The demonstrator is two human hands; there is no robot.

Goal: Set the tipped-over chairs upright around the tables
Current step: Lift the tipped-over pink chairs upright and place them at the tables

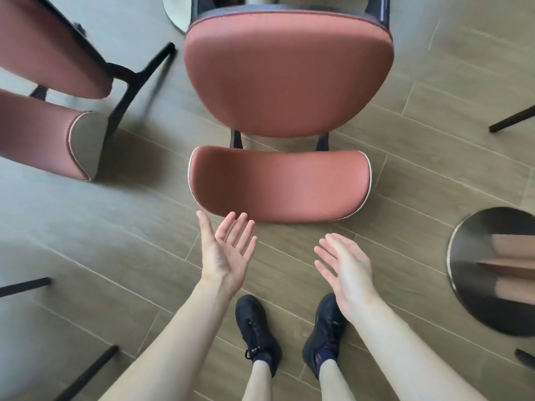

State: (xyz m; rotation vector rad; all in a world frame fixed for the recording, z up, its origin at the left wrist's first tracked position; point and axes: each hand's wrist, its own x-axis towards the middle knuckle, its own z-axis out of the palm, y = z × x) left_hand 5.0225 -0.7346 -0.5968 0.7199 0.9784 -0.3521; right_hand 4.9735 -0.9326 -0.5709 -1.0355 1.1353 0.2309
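We see the upright chair [286, 82] on the floor, its backrest just beyond our feet. Our left hand [225, 250] and right hand [344, 264] hover wide and empty, probably since it stands steady.

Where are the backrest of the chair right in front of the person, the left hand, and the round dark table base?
backrest [279, 185]: head view, middle of its red pad.
left hand [224, 250]: head view, open palm.
round dark table base [474, 270]: head view, bare dark disc left of the post.
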